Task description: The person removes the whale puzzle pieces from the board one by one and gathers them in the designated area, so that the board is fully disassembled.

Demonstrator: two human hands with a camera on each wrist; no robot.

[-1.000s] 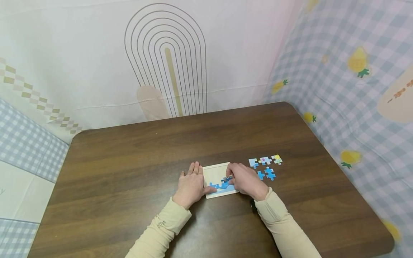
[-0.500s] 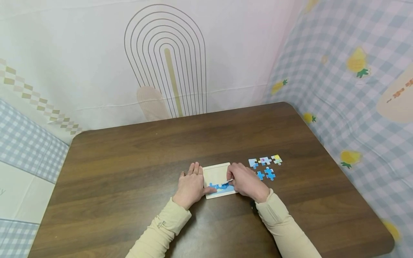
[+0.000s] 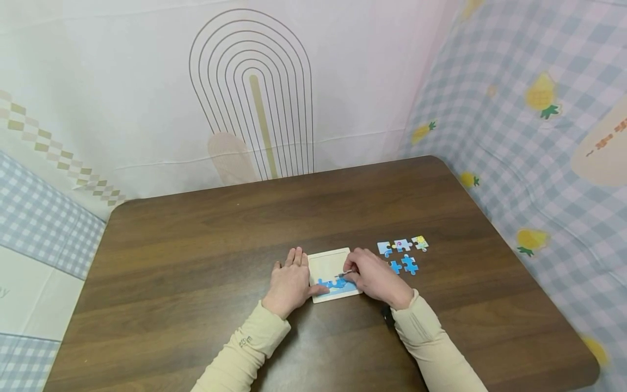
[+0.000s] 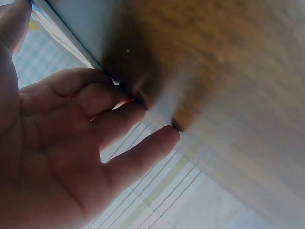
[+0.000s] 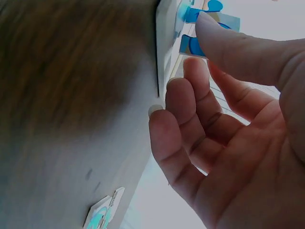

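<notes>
Two bare hands noted over a pale puzzle tray [image 3: 325,266], which is laid flat on the brown desk [image 3: 235,223]. One puzzle piece [image 3: 342,275] is pinched between the thumb and forefinger of the right hand [image 3: 376,275]; it is held tilted, nearly edge-on to the head camera, over the right part of the tray; whether the tray is touched by it cannot be told. The other fingers of that hand are seen loosely bent in the right wrist view. Left hand [image 3: 290,283] is placed along the tray's left side, its fingers extended and clasped round nothing, its thumb rested over the near left corner. Inside the tray, a blue strip of pieces [image 3: 334,283] is laid along the near side, partly covered by the left thumb and the right hand; bare pale board is seen beyond it. Five loose pieces are counted on the desk, right of the tray: in the far row a pale-blue piece [image 3: 384,248], a pink-marked piece [image 3: 403,245] and a yellow-marked piece [image 3: 419,242]; nearer, two blue pieces [image 3: 410,264], the left one partly hidden by the right hand. Both forearms are covered by cream sleeves [image 3: 262,335]. Behind the desk, a white cloth [image 3: 147,81] printed with nested arches is hung; at right, a checked cloth [image 3: 514,147] with pineapples
</notes>
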